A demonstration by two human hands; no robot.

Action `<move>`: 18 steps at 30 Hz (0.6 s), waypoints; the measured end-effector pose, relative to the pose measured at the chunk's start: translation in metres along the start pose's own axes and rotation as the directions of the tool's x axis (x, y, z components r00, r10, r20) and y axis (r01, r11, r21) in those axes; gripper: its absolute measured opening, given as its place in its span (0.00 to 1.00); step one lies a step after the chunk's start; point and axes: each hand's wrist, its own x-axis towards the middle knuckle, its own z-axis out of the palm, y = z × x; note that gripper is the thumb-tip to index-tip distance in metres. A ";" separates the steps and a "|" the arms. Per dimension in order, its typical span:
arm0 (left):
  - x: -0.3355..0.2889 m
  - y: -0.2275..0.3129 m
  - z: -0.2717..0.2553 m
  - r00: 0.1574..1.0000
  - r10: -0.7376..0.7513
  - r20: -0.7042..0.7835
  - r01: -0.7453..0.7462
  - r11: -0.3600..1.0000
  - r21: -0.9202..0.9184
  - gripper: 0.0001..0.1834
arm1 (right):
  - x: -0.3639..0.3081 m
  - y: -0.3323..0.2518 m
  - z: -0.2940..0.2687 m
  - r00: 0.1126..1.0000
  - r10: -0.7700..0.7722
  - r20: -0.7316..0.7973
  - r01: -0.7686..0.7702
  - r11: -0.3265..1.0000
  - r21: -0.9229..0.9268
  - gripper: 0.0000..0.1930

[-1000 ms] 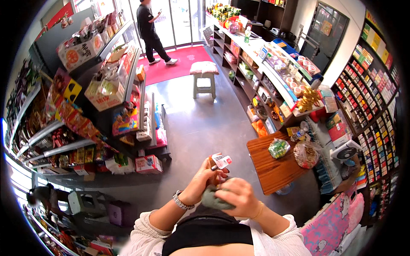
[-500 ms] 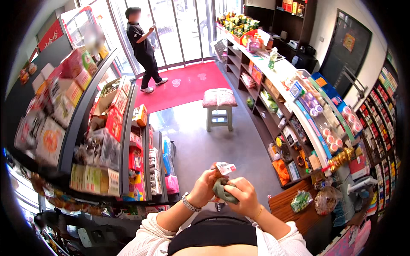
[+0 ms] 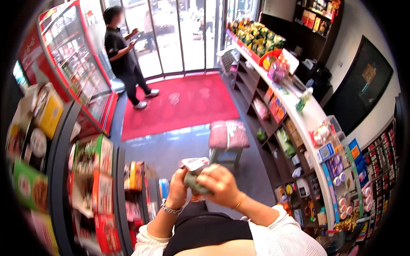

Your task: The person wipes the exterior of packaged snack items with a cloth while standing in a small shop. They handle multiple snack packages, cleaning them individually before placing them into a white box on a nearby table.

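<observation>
Low in the middle of the head view, my two hands meet in front of my body. My left hand [image 3: 177, 187], with a watch at the wrist, is closed round a small item, a packet by its look, with a white and red printed end [image 3: 195, 163] sticking out at the top. In the fingers of my right hand [image 3: 221, 184] is a bunched grey-green cloth [image 3: 195, 183], pressed against the item. Most of the item is hidden behind the cloth and my fingers.
Ahead stands a stool with a pink cushion [image 3: 229, 135], before a red mat [image 3: 179, 104]. A person [image 3: 121, 55] holding a phone stands by the glass doors. Shelves of boxed goods [image 3: 102, 192] run along the left, a long counter [image 3: 294, 102] along the right.
I have moved forward, so the stool, mat and person appear nearer. My hands have shifted left in view, still holding the cloth and the item. The person's arms and legs have changed position.
</observation>
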 end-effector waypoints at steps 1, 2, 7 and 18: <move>0.032 0.010 -0.013 0.998 -0.005 0.063 0.009 0.998 -0.068 0.21 | 0.018 0.014 0.008 0.999 -0.003 0.047 0.004 1.000 -0.007 0.19; 0.066 0.017 -0.026 0.992 -0.007 0.126 0.024 0.991 -0.134 0.22 | 0.035 0.030 0.013 0.996 -0.004 0.094 0.006 1.000 -0.016 0.19; 0.214 0.049 -0.045 0.998 0.039 -0.040 -0.040 0.999 -0.015 0.19 | 0.087 0.140 0.040 0.979 0.171 0.107 -0.180 0.980 0.081 0.19; 0.534 0.143 -0.124 0.993 -0.110 -0.035 0.105 0.987 -0.123 0.22 | 0.205 0.427 0.080 0.658 0.668 -0.348 -0.646 0.738 0.194 0.13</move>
